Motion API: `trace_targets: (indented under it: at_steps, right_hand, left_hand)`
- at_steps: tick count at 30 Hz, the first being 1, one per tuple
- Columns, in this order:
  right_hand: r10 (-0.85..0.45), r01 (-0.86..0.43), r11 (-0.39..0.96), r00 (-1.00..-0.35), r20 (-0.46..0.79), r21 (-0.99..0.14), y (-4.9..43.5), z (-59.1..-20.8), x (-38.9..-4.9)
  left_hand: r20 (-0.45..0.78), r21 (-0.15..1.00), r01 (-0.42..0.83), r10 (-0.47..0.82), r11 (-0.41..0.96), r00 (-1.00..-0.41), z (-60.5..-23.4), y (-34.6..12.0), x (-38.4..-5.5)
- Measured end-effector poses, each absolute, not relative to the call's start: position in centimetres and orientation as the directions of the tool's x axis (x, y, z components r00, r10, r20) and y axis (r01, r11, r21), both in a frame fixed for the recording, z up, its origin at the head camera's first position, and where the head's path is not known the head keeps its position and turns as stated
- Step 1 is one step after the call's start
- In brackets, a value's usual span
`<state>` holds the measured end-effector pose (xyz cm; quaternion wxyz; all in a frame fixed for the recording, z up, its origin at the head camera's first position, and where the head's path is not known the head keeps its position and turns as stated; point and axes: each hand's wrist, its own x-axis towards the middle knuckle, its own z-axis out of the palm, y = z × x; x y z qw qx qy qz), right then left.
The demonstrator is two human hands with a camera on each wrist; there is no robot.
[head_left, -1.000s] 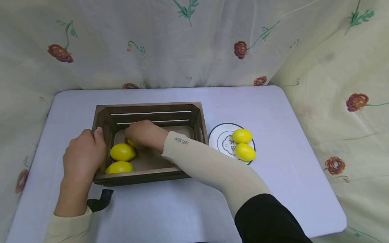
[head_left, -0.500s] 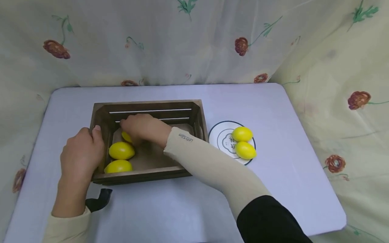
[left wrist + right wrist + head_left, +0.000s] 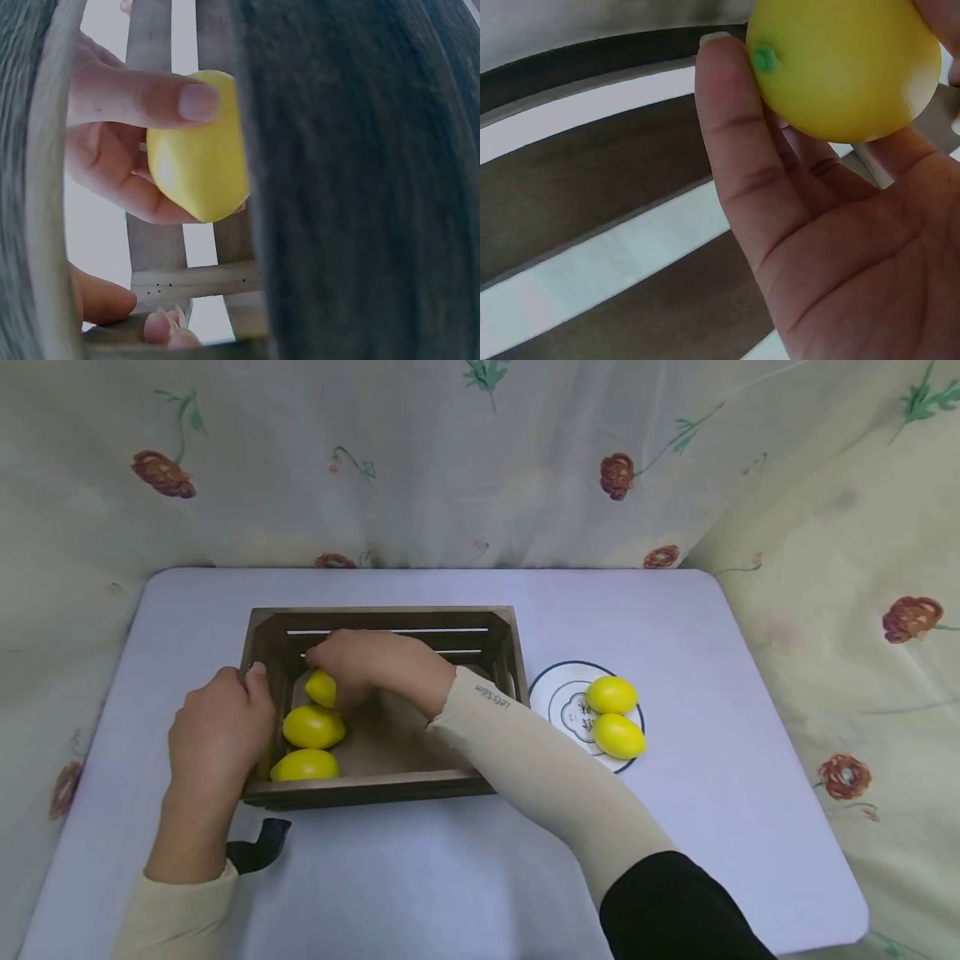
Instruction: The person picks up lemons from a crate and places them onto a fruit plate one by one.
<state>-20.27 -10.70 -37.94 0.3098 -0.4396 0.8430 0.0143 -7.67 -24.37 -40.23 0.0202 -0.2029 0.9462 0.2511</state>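
The right hand (image 3: 371, 662) reaches into the wooden crate (image 3: 382, 618) and grasps a yellow lemon (image 3: 322, 687), fingers curled around it, at the crate's far-left inner corner. The left hand (image 3: 220, 735) grips the crate's left wall, thumb hooked over the rim and fingers wrapped on the outer face. Two further lemons lie on the crate floor along the left wall: the middle lemon (image 3: 313, 727) just beside the held one, and the near lemon (image 3: 304, 766) against the front wall. The crate stands on a pale lilac table (image 3: 675, 827). To the right of the crate, a white plate (image 3: 558, 693) carries two plate lemons (image 3: 612, 695) touching each other. A black clip-like object (image 3: 258, 852) lies on the table near the left wrist. The head view alone shows the layout of crate, plate and table. The right wrist view alone shows the held lemon's green stem end and a finger (image 3: 731, 142) pressed beside it, with the crate slats behind. The left wrist view, looking through the crate wall, shows the thumb (image 3: 142, 97) laid across the lemon and the palm cupping it from below.
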Motion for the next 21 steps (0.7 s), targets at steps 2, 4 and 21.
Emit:
trace_targets:
  at_steps: [2, 4, 21]
  right_hand:
    - [-0.74, -0.752, 0.607, -0.417, -0.528, -0.257, -10.7, -37.9, -20.2]
    - [-0.741, -0.752, 0.607, -0.418, -0.526, -0.257, -10.7, -37.7, -20.2]
    - [-0.791, -0.794, 0.531, -0.341, -0.508, -0.295, -9.3, -34.1, -17.9]
  left_hand:
    - [-0.145, 0.459, -0.399, -0.376, 0.794, -0.915, -40.3, -24.4, -7.7]
    - [-0.146, 0.451, -0.398, -0.374, 0.799, -0.916, -40.3, -24.5, -7.8]
    - [-0.17, 0.452, -0.385, -0.347, 0.804, -0.922, -40.3, -24.8, -8.1]
